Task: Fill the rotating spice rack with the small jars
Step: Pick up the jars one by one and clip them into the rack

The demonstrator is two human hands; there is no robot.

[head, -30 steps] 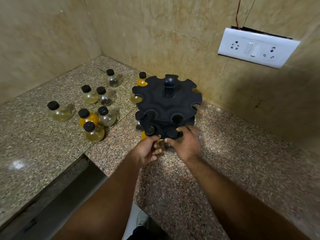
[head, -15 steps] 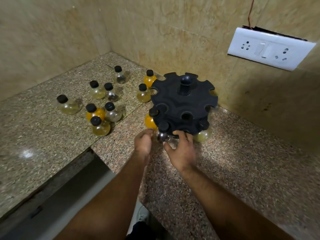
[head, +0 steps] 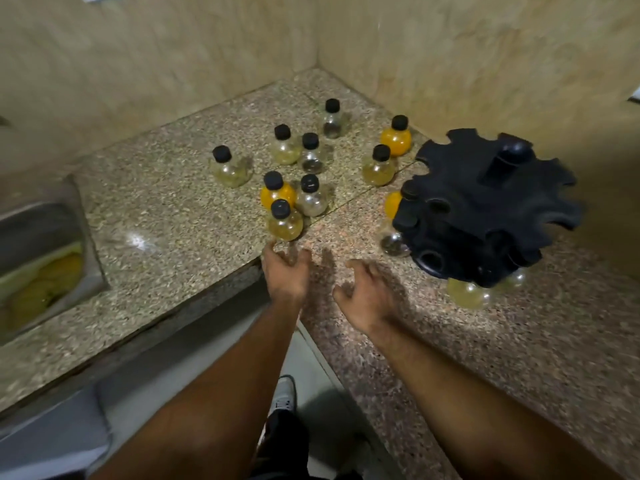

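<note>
Jars first, and neither hand has one: the left hand point(head: 287, 271) has its fingers point(head: 273, 245) spread and empty, reaching just short of the nearest pale-yellow jar point(head: 284, 221), while the right hand point(head: 367, 296) hangs loose beside it, fingers point(head: 356, 265) curled apart around nothing, both hovering over the near edge of the speckled granite table point(head: 173, 244). Moving outward, that pale jar fronts a tight cluster with an orange jar point(head: 276, 192) and a clearish jar point(head: 310, 199) touching behind it. Further back stand more loose ones, among them a lone pale jar point(head: 228, 168) off to the left and a bright orange jar point(head: 396, 136) nearest the corner; I count ten or so waiting, all black-capped, round-bellied and upright. To the right sits the spice rack point(head: 485, 209), a black two-tier wheel with notched edges and a centre post. Its lower tier holds a few jars; I can make out a dark-bottomed racked jar point(head: 393, 242), an orange one behind it and a pale loaded jar point(head: 467, 294) at the front, though blur hides the exact count. The top tier's notches all look empty. So, by my reading, an early stage, with most of the filling left.
</note>
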